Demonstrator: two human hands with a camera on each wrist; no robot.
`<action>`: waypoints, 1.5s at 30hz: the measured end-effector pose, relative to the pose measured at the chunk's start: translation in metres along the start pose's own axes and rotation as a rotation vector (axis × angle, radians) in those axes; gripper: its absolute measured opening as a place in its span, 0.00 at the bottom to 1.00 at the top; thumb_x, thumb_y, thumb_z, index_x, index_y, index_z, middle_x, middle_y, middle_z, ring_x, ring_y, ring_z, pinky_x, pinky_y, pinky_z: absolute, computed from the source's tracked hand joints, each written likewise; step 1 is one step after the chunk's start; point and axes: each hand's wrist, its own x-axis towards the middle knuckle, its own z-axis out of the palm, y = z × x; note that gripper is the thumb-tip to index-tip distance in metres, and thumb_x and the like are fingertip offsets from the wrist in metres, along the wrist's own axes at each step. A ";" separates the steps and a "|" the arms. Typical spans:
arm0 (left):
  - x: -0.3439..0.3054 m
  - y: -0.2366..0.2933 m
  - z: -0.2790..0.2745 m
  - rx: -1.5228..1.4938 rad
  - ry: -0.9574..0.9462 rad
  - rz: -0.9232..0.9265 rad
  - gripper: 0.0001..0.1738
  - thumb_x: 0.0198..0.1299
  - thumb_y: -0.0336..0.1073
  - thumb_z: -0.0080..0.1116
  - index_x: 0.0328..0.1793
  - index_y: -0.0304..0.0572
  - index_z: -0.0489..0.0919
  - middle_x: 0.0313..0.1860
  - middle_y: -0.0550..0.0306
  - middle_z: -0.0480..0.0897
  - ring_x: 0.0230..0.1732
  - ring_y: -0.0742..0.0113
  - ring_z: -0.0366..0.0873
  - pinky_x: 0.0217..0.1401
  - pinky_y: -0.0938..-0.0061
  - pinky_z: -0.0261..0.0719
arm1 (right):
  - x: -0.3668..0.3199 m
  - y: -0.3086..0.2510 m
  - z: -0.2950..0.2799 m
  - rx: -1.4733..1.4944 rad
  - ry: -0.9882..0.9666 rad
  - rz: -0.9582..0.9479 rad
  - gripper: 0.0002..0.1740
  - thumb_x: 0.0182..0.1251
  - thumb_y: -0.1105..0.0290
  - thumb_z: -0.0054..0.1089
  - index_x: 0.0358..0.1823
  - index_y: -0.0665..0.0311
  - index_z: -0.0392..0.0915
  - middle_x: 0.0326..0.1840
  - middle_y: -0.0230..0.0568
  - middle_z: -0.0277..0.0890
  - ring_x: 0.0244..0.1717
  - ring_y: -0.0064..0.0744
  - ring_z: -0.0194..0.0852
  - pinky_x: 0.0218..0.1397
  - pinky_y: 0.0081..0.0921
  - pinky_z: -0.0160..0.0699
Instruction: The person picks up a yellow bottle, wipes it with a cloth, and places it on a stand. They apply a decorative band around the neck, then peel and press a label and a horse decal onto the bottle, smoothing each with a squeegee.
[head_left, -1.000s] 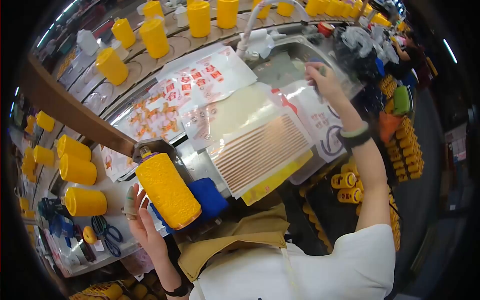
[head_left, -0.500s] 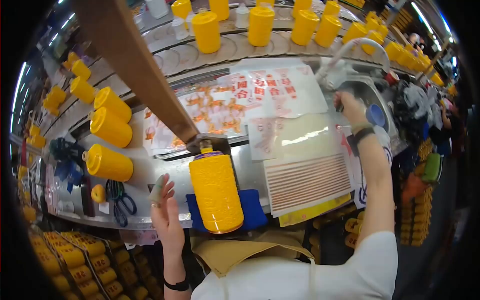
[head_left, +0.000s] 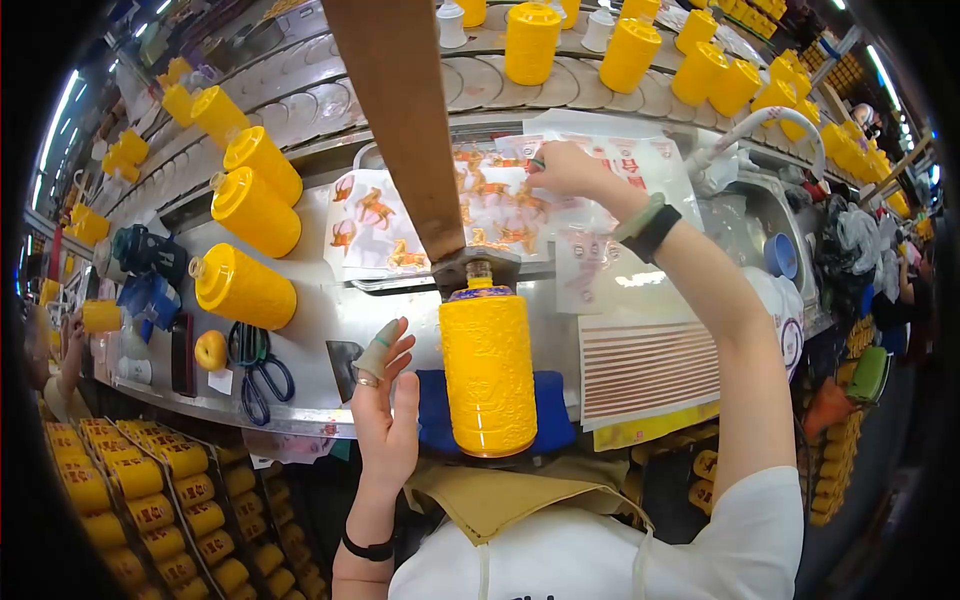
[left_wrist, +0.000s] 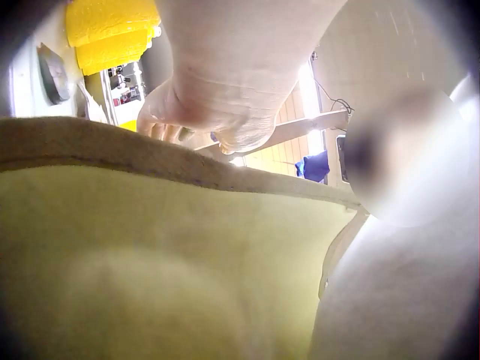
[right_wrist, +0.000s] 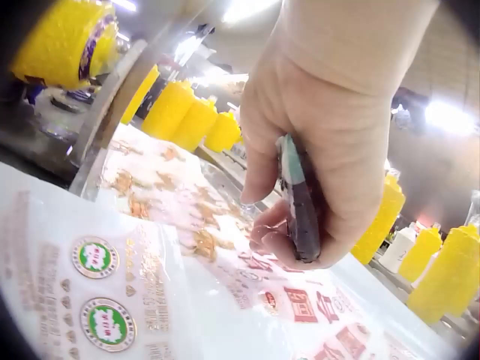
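Note:
My right hand (head_left: 575, 170) reaches over the sheet of orange horse decals (head_left: 375, 212). Its thumb and fingers grip a small flat dark piece with a teal band (right_wrist: 300, 202), whose kind I cannot tell. Beside the large yellow embossed bottle (head_left: 487, 375), my left hand (head_left: 387, 415) is raised with loosely extended fingers, holding nothing; a pale finger cot (head_left: 376, 352) covers one finger. The bottle lies on a blue cloth (head_left: 555, 412), its neck at a dark holder (head_left: 450, 272) on a wooden beam (head_left: 395, 110). The left wrist view shows mostly the tan apron (left_wrist: 150, 247).
Striped decal strips (head_left: 645, 370) and red-lettered sheets (head_left: 655, 165) lie right of the bottle. Beyond them is a sink (head_left: 755, 215) with a blue cup (head_left: 780, 256). At left are yellow bottles (head_left: 255, 212), scissors (head_left: 262, 375) and an apple (head_left: 211, 350). More bottles line the conveyor (head_left: 575, 95).
My right hand has moved left from the sink to above the horse decals. The head view has turned and shifted. My left hand remains beside the bottle.

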 end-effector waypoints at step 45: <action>0.015 0.002 0.032 -0.484 -0.232 -0.205 0.41 0.77 0.29 0.53 0.88 0.36 0.45 0.82 0.44 0.63 0.80 0.58 0.64 0.80 0.63 0.65 | -0.214 -0.161 -0.014 0.418 0.176 -0.332 0.17 0.69 0.76 0.64 0.57 0.67 0.74 0.36 0.42 0.75 0.39 0.40 0.79 0.48 0.33 0.77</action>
